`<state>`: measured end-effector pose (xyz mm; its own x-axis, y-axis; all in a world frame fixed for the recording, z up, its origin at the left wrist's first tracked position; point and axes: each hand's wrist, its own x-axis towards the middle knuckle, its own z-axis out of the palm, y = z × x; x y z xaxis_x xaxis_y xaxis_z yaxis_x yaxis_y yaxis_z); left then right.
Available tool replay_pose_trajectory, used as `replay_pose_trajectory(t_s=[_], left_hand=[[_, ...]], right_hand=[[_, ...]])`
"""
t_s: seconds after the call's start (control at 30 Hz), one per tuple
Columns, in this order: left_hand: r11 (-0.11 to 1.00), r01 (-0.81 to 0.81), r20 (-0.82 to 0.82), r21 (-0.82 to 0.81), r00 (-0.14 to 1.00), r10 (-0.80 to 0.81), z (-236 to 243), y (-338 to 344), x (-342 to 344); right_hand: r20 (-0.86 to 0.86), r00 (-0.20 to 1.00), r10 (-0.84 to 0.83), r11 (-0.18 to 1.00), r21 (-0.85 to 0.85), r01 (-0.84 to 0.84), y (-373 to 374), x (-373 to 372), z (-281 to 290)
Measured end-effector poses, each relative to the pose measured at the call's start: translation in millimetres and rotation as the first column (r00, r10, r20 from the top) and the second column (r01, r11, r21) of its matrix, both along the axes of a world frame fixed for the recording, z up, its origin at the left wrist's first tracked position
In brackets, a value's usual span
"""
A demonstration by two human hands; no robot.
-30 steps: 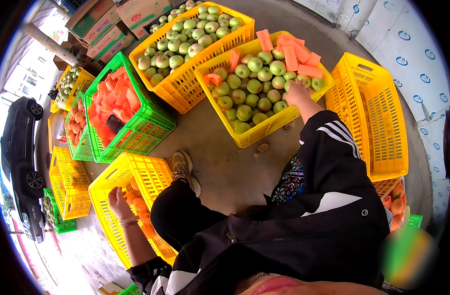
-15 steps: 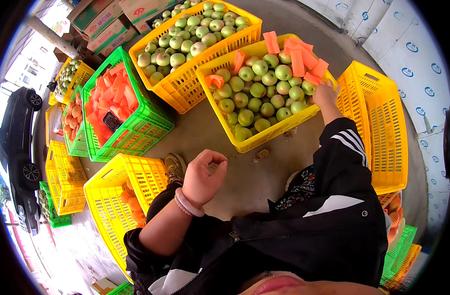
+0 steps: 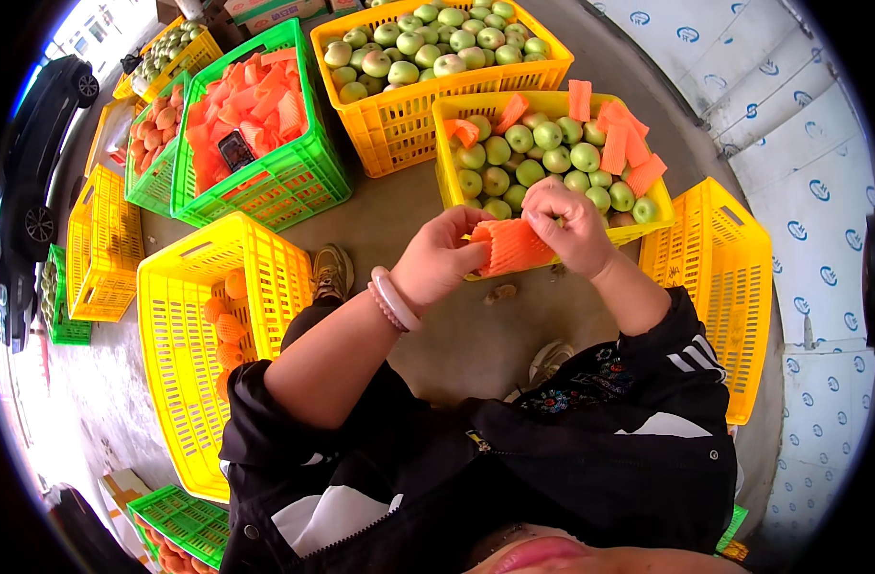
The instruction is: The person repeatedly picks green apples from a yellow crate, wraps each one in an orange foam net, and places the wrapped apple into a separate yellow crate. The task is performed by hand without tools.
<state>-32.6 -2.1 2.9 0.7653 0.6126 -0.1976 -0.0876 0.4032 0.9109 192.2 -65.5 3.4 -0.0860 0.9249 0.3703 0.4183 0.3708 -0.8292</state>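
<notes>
Between my two hands is an orange foam net sleeve (image 3: 512, 246), held above the near edge of a yellow crate (image 3: 447, 158) of green apples (image 3: 550, 136). My left hand (image 3: 444, 251), with bracelets at the wrist, pinches the sleeve's left end. My right hand (image 3: 573, 228) grips its right end with curled fingers. Whether an apple is inside the sleeve I cannot tell. More loose foam sleeves (image 3: 626, 132) lie on top of the apples, mostly at the crate's right side.
A second yellow crate of apples (image 3: 428, 43) stands behind. Left of it, a green crate (image 3: 294, 158) holds many foam sleeves and a phone (image 3: 234, 150). At my left, a yellow crate (image 3: 174, 354) contains several sleeved fruits (image 3: 229, 328). Another yellow crate (image 3: 743, 306) stands at my right.
My right hand has come back from the crate's right side with a foam sleeve. My left hand has moved up and right to meet it, and the view has shifted.
</notes>
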Motion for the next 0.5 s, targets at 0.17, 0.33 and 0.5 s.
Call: replay_pose_trajectory(t_s=[0.17,0.33,0.5], left_hand=[[0.962,-0.089,-0.224,0.259,0.963,0.149,-5.8,-6.8,-5.0],[0.934,-0.156,-0.225,0.321,0.946,0.235,-5.7,-8.5,-6.4],[0.951,-0.274,-0.253,0.142,0.919,0.302,-18.3,7.7,-7.5]], right_hand=[[0.264,0.958,-0.111,0.984,0.165,0.069,-9.3,-36.1,22.5],[-0.138,0.989,0.048,0.954,-0.286,-0.086,-21.9,-73.3,15.3],[0.295,0.955,0.030,0.983,0.166,-0.082,-13.8,-70.9,4.6]])
